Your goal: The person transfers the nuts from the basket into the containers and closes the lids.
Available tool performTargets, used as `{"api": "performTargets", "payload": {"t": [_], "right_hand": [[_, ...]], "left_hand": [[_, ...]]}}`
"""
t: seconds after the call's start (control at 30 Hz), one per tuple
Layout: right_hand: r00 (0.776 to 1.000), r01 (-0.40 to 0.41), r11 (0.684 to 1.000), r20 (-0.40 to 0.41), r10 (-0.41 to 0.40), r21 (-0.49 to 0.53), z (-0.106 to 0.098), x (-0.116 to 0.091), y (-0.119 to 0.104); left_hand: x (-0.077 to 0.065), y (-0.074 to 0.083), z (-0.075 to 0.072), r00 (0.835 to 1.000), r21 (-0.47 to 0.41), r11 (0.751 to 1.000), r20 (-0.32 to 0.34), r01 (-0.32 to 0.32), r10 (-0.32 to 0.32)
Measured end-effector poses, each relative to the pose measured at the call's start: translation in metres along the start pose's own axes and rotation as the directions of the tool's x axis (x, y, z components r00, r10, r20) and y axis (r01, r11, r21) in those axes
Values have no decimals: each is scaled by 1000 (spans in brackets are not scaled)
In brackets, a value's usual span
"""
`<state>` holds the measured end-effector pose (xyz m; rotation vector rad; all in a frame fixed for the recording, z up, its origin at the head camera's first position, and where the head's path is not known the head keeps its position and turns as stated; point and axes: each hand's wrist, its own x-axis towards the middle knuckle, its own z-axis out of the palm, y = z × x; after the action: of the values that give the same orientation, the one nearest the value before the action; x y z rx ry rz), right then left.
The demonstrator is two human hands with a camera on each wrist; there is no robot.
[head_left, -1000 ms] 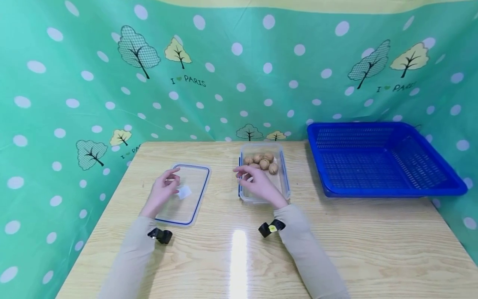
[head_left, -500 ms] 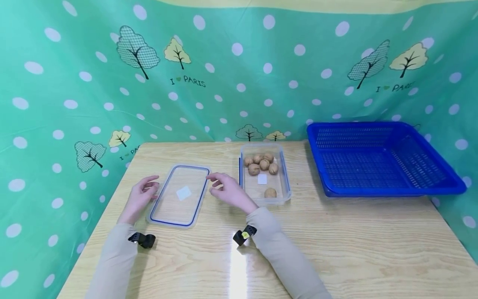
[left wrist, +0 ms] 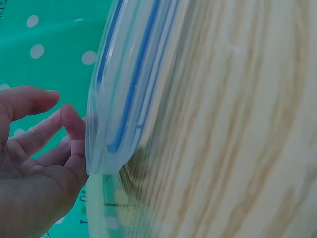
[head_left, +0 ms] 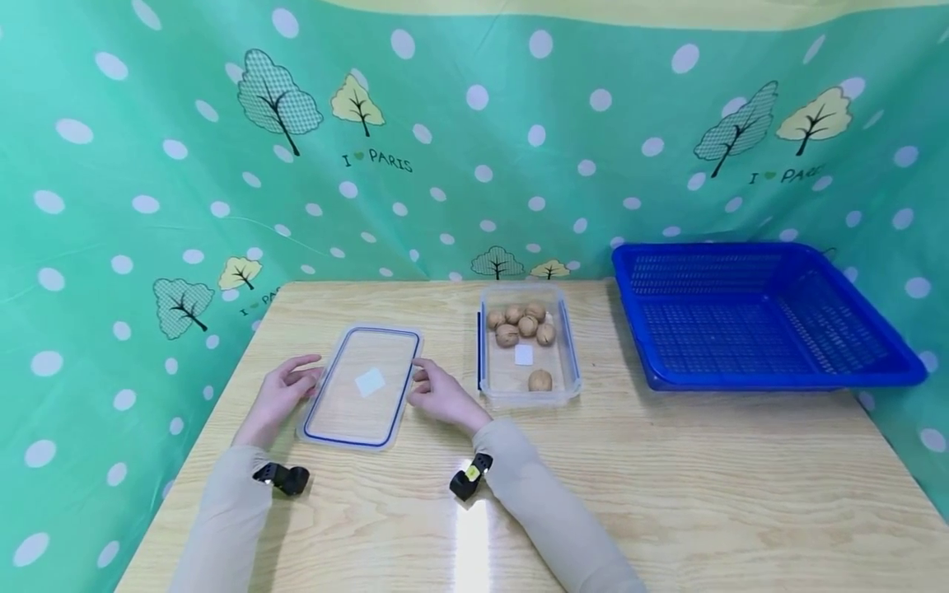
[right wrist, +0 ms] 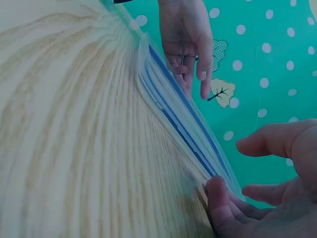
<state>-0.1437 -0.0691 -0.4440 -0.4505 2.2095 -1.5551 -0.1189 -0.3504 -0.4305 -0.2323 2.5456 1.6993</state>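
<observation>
A clear rectangular lid (head_left: 344,403) with a blue seal lies on the table in front of my hands. My left hand (head_left: 278,399) is at its left edge; in the left wrist view a digit touches the lid rim (left wrist: 94,148) while the other fingers (left wrist: 34,101) stay apart from it. My right hand (head_left: 442,397) is at the opposite edge, its fingertips (right wrist: 216,186) against the rim and the other fingers spread. Neither hand closes round the lid. To the right stands a clear plastic box (head_left: 511,395) holding several walnuts (head_left: 507,335), one walnut (head_left: 539,380) lying apart near its front.
A large blue plastic basket (head_left: 749,380) stands at the right of the wooden table (head_left: 667,494). Behind and at the left hangs a green dotted curtain (head_left: 445,99). The box's blue side flap (head_left: 479,350) hangs down on its left.
My right hand has moved left from over the box to the lid's right edge, uncovering the front walnut. My left hand has shifted from above the lid to its left edge.
</observation>
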Motion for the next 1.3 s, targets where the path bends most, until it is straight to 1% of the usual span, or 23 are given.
{"api": "performTargets", "payload": {"t": [0.1, 0.2, 0.3, 0.43, 0.57, 0.63, 0.7, 0.8, 0.9, 1.0, 1.07, 1.13, 1.3], "right_hand": [[999, -33, 995, -16, 35, 89, -1, 0, -1], [998, -53, 989, -35, 58, 135, -3, -2, -5], [997, -41, 988, -65, 51, 150, -6, -5, -8], [995, 7, 981, -102, 13, 193, -9, -7, -15], [991, 62, 976, -132, -34, 209, -15, -12, -25], [988, 80, 977, -146, -51, 196, -19, -14, -28], [986, 83, 979, -160, -53, 184, -23, -15, -29], [981, 91, 981, -185, -59, 172, -30, -19, -31], [974, 122, 976, -212, -83, 178, -39, -26, -33], [966, 150, 973, -235, -106, 177, -51, -32, -34], [962, 161, 971, -246, -115, 177, -60, -34, -33], [959, 167, 970, -257, -118, 177, -69, -37, -30], [957, 163, 965, -271, -104, 206, -90, -44, -20]], "left_hand": [[1, 1, 2, 1000, -26, 1000, 12, 18, -17], [0, 2, 4, 999, -29, 999, 37, 25, -24], [-1, 4, 5, 998, -38, 999, 63, 25, -22], [-3, 6, 5, 995, -48, 999, 104, 9, -4], [-2, 9, 5, 989, -56, 998, 149, -14, 22], [-2, 11, 6, 986, -74, 997, 162, -18, 30], [-2, 12, 8, 985, -80, 996, 169, -29, 42], [-2, 13, 14, 982, -132, 989, 167, -61, 83], [-2, 15, 20, 976, -231, 969, 174, -89, 131], [-2, 20, 27, 964, -355, 930, 199, -94, 174], [-2, 25, 33, 957, -415, 904, 209, -99, 200], [-2, 30, 39, 950, -449, 887, 218, -106, 224], [0, 42, 58, 940, -487, 867, 236, -105, 246]]}}
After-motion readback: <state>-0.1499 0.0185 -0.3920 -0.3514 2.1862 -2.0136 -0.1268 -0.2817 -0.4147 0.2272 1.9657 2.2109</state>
